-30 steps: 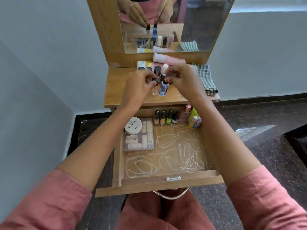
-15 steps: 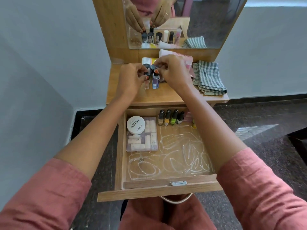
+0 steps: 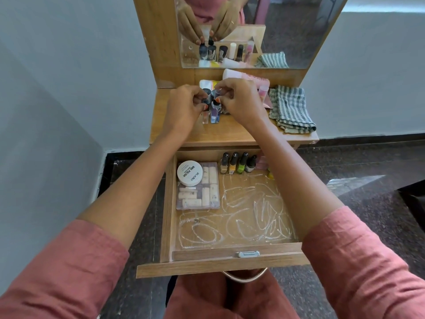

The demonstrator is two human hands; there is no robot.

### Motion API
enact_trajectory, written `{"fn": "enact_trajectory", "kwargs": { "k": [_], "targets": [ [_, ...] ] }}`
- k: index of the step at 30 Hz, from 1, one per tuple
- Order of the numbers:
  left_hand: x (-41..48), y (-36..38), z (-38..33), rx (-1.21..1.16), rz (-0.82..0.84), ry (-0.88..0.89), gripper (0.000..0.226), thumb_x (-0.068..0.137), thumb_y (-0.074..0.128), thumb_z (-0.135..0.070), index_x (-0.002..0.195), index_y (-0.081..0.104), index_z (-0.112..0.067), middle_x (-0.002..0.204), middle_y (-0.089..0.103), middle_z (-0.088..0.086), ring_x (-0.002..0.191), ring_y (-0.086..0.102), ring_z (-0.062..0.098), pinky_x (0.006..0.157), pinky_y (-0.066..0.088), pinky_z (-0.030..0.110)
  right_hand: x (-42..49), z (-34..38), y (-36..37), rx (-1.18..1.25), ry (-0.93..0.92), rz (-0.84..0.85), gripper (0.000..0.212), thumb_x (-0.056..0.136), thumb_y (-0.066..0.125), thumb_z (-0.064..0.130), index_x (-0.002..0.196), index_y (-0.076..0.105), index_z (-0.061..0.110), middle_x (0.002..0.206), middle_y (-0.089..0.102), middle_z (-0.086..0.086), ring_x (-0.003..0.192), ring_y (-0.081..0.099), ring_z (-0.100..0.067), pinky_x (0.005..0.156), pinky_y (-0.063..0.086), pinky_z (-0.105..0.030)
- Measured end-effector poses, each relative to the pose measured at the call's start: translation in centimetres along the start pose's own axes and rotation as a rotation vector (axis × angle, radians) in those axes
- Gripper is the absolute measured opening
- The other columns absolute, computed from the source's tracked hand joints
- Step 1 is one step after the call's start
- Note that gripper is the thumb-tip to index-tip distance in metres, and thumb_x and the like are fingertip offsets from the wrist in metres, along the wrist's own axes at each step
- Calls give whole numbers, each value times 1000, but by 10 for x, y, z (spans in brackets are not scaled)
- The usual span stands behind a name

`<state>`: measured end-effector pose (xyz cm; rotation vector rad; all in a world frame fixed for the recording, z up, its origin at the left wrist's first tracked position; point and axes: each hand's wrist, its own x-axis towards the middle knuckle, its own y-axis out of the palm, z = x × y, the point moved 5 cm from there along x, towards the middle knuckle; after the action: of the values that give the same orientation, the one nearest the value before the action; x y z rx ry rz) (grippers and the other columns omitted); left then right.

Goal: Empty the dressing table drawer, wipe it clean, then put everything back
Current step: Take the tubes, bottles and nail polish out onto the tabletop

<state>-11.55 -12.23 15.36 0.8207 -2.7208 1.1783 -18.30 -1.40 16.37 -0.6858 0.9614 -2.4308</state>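
Left hand point(image 3: 184, 109) and right hand point(image 3: 239, 102) still pinch small bottles point(image 3: 215, 115) on the bench point(image 3: 230, 134) (12 o'clock from the drawer point(image 3: 218, 264)).

The cloth point(image 3: 291, 109) is grey-and-white checked. The brown wood-grain drawer point(image 3: 218, 264) bears white scribbled streaks; its tub point(image 3: 190, 173) is white with black lettering. Both sleeves point(image 3: 69, 272) are dusty pink.

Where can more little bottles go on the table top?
The table top is bare along its front edge, in front of the bottles. A thin strip is free to the left of the left hand. The back by the mirror is crowded with bottles and tubes, and the cloth fills the right side.
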Motion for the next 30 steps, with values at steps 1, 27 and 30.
{"fn": "enact_trajectory", "kwargs": {
  "k": [1,27,30],
  "targets": [
    [-1,-1,-1,-4,-4,1,24,82,64,-2,106,65,-3,108,64,12,85,54,6,69,40,5,-1,-1,0,5,4,2,29,84,54,-3,112,62,2,99,67,-13,80,55,-8,66,42,-5],
    [-85,89,-32,-117,161,14,21,81,64,-2,102,67,-2,100,67,11,88,62,16,82,52,27,-106,-82,-48,-35,181,-94,21,82,56,-6,98,68,1,91,69,-13,80,59,-13,80,51,-27],
    [-93,112,-35,-99,206,21,21,80,65,-2,101,67,-3,100,67,12,88,63,18,83,53,31,-120,-105,-52,-66,236,-92,20,80,56,-7,94,69,1,91,70,-16,83,63,-22,83,53,-38]
  ]
}}
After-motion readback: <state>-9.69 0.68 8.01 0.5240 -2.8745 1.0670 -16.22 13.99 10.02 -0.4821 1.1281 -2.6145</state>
